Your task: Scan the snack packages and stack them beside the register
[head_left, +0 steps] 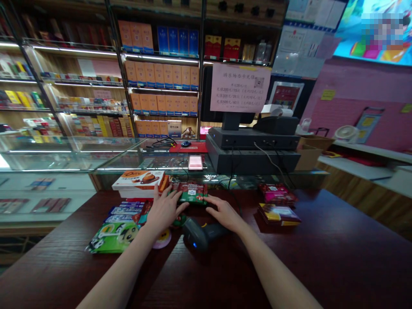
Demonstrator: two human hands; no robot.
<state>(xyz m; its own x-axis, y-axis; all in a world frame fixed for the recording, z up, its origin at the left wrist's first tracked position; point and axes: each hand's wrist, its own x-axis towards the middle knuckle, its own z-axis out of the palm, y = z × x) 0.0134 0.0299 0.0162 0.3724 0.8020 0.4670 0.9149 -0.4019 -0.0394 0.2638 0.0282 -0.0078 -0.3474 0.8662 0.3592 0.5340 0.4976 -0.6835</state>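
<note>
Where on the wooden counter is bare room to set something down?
Bare wood shows between the forearms, on the near side of the barcode scanner, and right of the yellow-brown packs. It is crowded around the left hand, by the panda packet and orange-white box, and between it and the right hand, at the green-red packet.

4 blue boxes on a shelf, a mouse on a red mat.

so I'm looking at this red-and-green rectangular packet, lying printed side up just past the black plastic handheld scanner
</note>
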